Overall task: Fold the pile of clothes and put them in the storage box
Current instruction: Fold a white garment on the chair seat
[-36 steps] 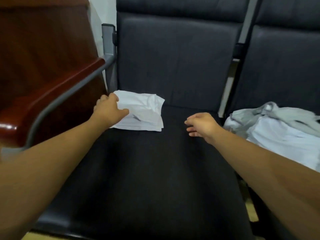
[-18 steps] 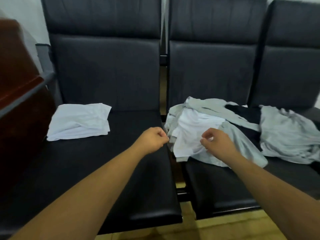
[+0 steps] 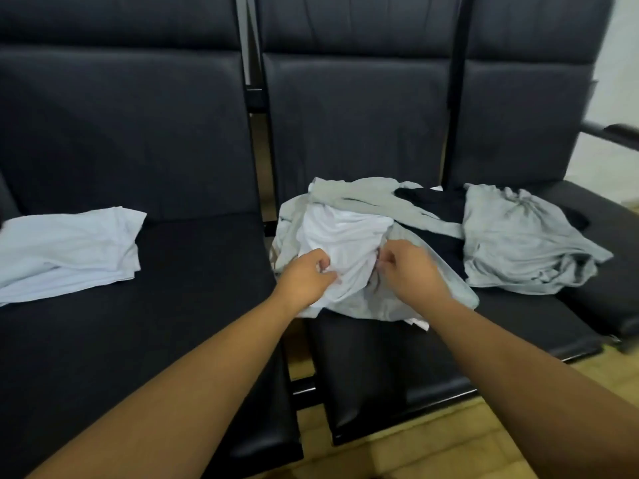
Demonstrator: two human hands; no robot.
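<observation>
Left of the pile of clothes, bare black seat is lying open as far as the folded white garment. Behind the pile, the backrests are closing it off. Right of it, a crumpled grey garment is taking up the room; beyond, an armrest is jutting forward.
</observation>
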